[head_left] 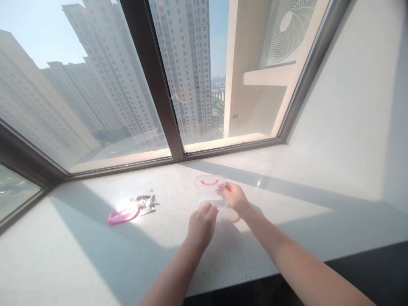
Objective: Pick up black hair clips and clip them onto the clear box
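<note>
A clear plastic box [210, 199] with its lid [204, 182] raised is held a little above the windowsill. The lid carries a pink curved handle [209, 183]. My right hand [235, 196] pinches the box and lid at their right side. At the front edge of the box is my left hand [202, 223], its fingers curled closed against the rim. Whether it also holds something small inside the fingers is hidden. To the left lie a pink oval tray [123, 215] and a pile of small metal nail clippers and similar tools [147, 202].
The pale windowsill [153, 250] runs under a brown-framed window [178, 158], crossed by bands of sun and shadow. Its front edge drops to a dark area at the bottom. A white wall [344, 119] stands at the right.
</note>
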